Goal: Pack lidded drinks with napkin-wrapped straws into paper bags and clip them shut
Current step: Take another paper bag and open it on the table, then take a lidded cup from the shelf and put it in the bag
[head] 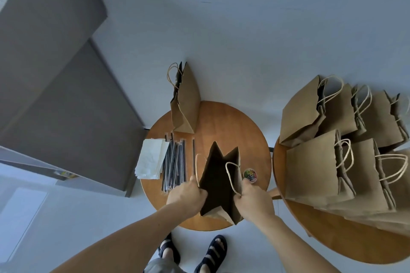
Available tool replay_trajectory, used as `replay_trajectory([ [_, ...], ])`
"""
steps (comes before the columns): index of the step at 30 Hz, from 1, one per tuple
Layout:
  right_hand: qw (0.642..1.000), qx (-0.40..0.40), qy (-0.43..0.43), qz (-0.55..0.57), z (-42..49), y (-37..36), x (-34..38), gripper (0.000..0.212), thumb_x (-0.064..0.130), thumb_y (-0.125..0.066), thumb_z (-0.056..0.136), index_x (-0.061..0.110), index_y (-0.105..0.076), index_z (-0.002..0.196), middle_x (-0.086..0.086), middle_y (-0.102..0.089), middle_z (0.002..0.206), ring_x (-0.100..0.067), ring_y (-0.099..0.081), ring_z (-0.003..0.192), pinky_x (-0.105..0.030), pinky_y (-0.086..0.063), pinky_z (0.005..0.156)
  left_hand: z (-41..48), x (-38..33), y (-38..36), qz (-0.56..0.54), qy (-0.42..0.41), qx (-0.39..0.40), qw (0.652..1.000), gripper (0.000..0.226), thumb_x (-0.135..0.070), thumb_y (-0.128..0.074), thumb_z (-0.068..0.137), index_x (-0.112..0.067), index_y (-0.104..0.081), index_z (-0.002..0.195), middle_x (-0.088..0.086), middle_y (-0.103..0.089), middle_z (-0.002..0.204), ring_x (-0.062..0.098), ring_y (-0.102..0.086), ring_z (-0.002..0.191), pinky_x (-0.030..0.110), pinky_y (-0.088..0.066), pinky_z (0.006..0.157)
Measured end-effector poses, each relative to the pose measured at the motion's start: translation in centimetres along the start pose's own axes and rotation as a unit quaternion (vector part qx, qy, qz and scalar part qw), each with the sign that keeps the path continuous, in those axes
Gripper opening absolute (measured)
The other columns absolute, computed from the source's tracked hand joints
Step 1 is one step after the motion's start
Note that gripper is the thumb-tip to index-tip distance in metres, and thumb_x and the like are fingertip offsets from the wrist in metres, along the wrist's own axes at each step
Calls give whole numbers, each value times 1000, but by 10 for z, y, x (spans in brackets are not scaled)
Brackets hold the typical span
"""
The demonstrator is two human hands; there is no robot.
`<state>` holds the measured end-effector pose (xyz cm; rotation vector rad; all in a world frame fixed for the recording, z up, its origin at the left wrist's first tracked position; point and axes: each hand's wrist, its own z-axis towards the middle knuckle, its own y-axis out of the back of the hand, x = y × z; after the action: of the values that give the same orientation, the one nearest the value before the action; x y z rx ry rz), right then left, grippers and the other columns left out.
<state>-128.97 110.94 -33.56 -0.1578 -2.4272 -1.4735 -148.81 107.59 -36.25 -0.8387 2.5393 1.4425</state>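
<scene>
Round wooden table (221, 122), frame centre: open paper bag (218, 182) standing, mouth spread; light, thin, tear-prone, best held at rim folds. Left hand (185, 198) and right hand (255, 200) each pinch an opposite rim. Straws (175, 159), napkins (152, 158) left; clip tub (250, 175) right

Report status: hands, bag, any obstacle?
Left hand and right hand grip open bag by its rim. Bag upright, no drink visible inside. Nothing blocks it.
</scene>
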Motion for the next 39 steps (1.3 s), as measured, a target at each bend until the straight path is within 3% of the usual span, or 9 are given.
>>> replay_trajectory([
  [3, 998, 50, 12, 36, 1, 3, 0, 30, 52, -51, 95, 25, -45, 107, 5, -67, 103, -17, -67, 92, -15, -37, 54, 5, 6, 2, 3, -21, 64, 998, 69, -70, -42, 81, -34, -27, 138, -7, -66, 91, 12, -68, 72, 34, -61, 68],
  [6, 992, 95, 12, 83, 0, 9, 0, 64, 65, -51, 89, 24, -41, 137, 6, -58, 133, -20, -59, 119, -27, -52, 85, 10, 9, 12, -25, -47, 141, 989, 96, -83, -52, 64, -49, -10, 143, -4, -65, 120, 16, -68, 92, 38, -59, 83],
  [8, 983, 130, 10, 130, -1, 15, -2, 79, 66, -54, 87, 24, -31, 149, 6, -46, 148, -22, -47, 133, -39, -47, 104, 15, 10, 24, -43, -69, 194, 978, 102, -77, -64, 61, -53, -9, 144, -4, -55, 138, 19, -60, 112, 36, -51, 95],
  [11, 974, 150, 28, 168, 0, 30, -5, 74, 53, -58, 89, 29, -26, 152, 6, -34, 155, -23, -35, 141, -47, -39, 111, 23, 11, 49, 6, -99, 217, 971, 101, -58, -74, 67, -47, -14, 147, 0, -38, 153, 26, -46, 133, 39, -44, 103],
  [15, 989, 39, 61, 130, 11, 57, 7, 59, 38, -48, 97, 25, -28, 151, 2, -31, 157, -22, -30, 143, -42, -33, 115, 29, -2, 86, 165, -113, 30, 979, 79, -47, -65, 83, -22, -30, 149, 5, -38, 152, 28, -37, 138, 47, -38, 111],
  [17, 991, -16, 84, 102, 19, 70, 21, 53, 36, -44, 100, 22, -33, 150, 2, -34, 155, -20, -31, 142, -37, -31, 113, 29, -12, 104, 170, -118, -41, 978, 75, -46, -61, 87, -20, -31, 150, 4, -34, 155, 27, -29, 144, 47, -32, 114],
  [29, 973, -63, 224, -15, 59, 132, 140, 56, 50, -43, 98, 18, -43, 144, -1, -41, 150, -23, -38, 137, -42, -36, 111, -22, -3, 239, 119, -101, -199, 968, 67, -42, -51, 92, -21, -29, 151, 2, -31, 157, 24, -25, 144, 44, -28, 115],
  [34, 942, -97, 320, -9, 61, 186, 244, 35, 42, -48, 98, 21, -56, 124, -6, -53, 127, -29, -44, 131, -36, -37, 100, -66, 36, 339, 94, -85, -316, 940, 69, -43, -55, 90, -19, -31, 151, 3, -31, 156, 24, -22, 146, 43, -29, 115],
  [39, 902, -144, 407, -8, 40, 229, 361, 54, 43, -51, 97, 14, -47, 142, -5, -46, 147, -22, -39, 137, -35, -30, 111, -112, 100, 435, 76, -51, -426, 900, 64, -41, -58, 88, -23, -39, 147, 2, -37, 154, 24, -29, 142, 41, -31, 109],
])
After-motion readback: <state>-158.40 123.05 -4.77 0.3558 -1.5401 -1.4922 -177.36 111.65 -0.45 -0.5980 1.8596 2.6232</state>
